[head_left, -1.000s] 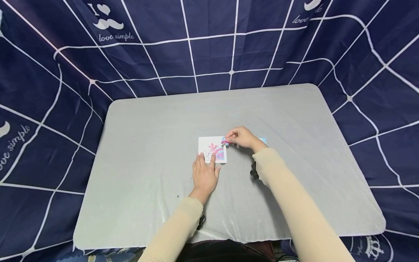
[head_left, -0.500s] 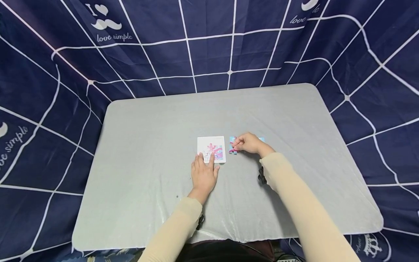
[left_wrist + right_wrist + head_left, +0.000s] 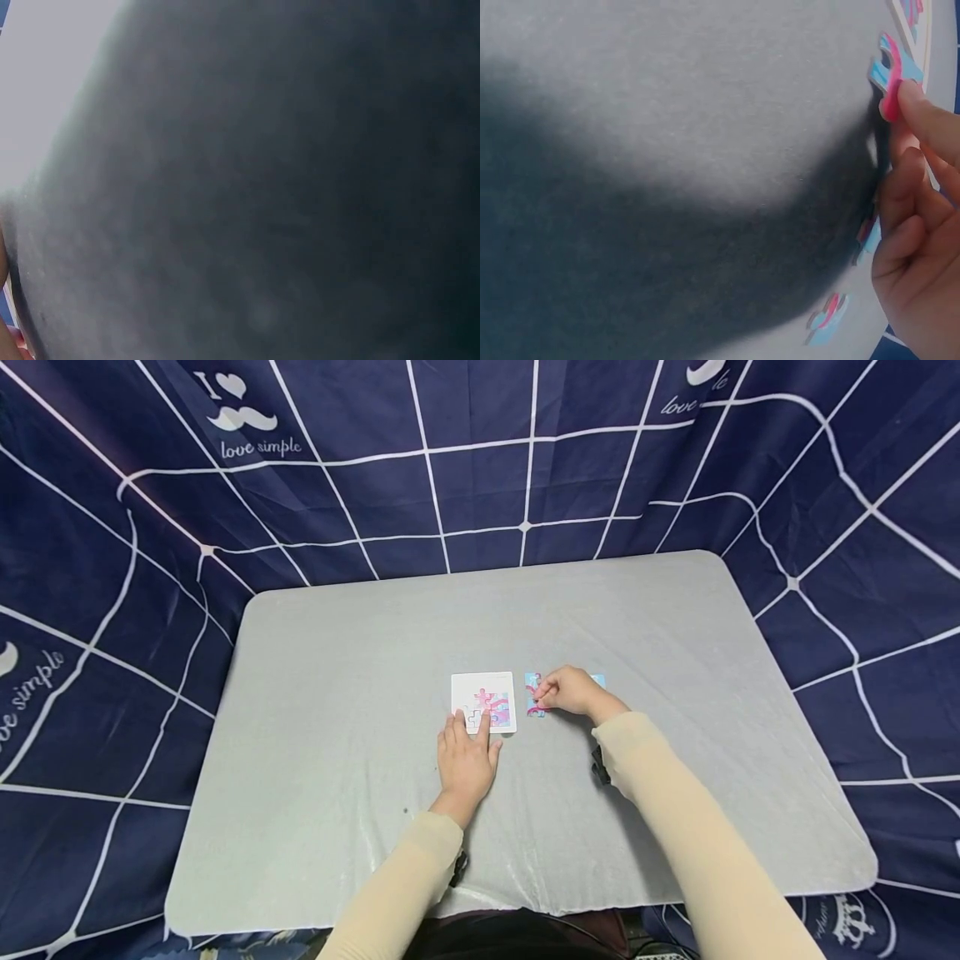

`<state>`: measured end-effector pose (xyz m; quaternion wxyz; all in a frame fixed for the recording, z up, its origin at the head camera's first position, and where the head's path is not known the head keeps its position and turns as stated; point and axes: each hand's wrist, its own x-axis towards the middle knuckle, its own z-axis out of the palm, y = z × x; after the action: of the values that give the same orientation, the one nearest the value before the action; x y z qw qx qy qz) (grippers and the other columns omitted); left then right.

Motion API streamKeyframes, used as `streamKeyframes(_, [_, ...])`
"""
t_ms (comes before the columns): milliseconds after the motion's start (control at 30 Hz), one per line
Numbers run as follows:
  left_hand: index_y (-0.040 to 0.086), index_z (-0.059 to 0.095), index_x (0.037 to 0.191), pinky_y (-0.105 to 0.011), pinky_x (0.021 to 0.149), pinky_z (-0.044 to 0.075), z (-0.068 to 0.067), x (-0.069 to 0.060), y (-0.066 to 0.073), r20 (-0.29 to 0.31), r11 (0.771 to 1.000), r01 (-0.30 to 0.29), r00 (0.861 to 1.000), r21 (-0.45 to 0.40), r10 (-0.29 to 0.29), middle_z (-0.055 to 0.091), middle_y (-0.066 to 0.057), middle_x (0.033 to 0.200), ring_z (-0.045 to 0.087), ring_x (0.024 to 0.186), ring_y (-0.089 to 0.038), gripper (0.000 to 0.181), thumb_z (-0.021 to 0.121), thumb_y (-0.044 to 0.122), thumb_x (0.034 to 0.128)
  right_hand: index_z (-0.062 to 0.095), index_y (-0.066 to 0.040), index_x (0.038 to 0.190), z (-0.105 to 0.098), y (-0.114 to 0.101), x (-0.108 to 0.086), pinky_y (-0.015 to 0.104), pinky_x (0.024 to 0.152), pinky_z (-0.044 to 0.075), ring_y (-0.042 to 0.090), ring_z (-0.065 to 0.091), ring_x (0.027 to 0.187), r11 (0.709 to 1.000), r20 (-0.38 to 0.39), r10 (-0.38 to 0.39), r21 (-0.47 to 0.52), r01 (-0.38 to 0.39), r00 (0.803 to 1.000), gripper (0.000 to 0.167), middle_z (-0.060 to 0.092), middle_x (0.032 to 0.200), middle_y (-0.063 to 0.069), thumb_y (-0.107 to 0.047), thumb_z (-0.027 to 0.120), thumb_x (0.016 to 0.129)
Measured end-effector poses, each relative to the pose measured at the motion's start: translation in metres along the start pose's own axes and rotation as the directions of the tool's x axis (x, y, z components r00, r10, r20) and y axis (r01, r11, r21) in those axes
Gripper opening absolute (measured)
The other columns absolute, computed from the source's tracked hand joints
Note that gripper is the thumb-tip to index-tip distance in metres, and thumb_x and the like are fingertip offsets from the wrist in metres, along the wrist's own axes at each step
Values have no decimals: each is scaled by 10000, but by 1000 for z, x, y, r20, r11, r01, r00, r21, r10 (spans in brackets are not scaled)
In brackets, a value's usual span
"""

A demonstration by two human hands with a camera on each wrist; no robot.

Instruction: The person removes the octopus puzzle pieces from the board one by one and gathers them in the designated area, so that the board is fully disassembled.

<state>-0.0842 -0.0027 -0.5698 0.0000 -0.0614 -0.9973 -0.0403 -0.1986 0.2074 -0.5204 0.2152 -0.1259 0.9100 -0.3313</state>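
A white square puzzle tray (image 3: 462, 682) lies mid-table in the head view, with pink and blue-purple pieces in its lower right part. My left hand (image 3: 465, 768) rests with extended fingers over the tray's near edge. Just right of the tray, my right hand (image 3: 573, 689) pinches a blue-and-pink puzzle piece (image 3: 892, 75) between thumb and fingers. Close to that piece, another blue-and-pink puzzle piece (image 3: 533, 679) is partly visible in the head view. Shadowed cloth fills most of the left wrist view, with only a sliver of fingers at its left edge.
Loose puzzle pieces lie beside and beyond the right hand, including a blue one (image 3: 599, 679) and a blue-and-pink one (image 3: 829, 321). Grey cloth (image 3: 337, 693) covers the table. Dark blue curtains (image 3: 480, 485) with white lines surround its back and sides.
The right hand has moved from the tray's upper right corner rightward and slightly nearer, off the tray, with the puzzle piece. The left hand stays on the tray's near edge.
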Motion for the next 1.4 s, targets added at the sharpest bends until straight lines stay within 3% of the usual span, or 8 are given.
streamKeyframes(400, [237,396,1466,-481,1034,290,2,-1,-1,-13,1000,-2,1000,-4,2,353,-271,1396,333,1302,-404,564,433,498,967,729,-65,794,5,-6,-2,350,704,480,145,577,679,996,-93,10,-90,-18,996,82,663,701,-18,-96,786,744])
streamKeyframes(833, [229,431,1447,-489,1021,304,5,0,-1,-61,1000,-8,998,-29,6,364,-276,1381,356,1283,-408,552,472,481,957,706,-65,780,9,0,-1,350,693,486,133,594,661,997,-115,-5,-74,-4,993,146,653,662,-36,-136,823,729])
streamKeyframes(1400, [220,429,1444,-487,1014,303,3,0,-1,-51,1000,-5,999,-25,4,372,-277,1383,352,1284,-412,563,479,489,951,694,-83,760,8,-5,1,339,683,464,130,561,631,999,-132,-19,-46,13,991,139,634,654,-38,-171,799,778])
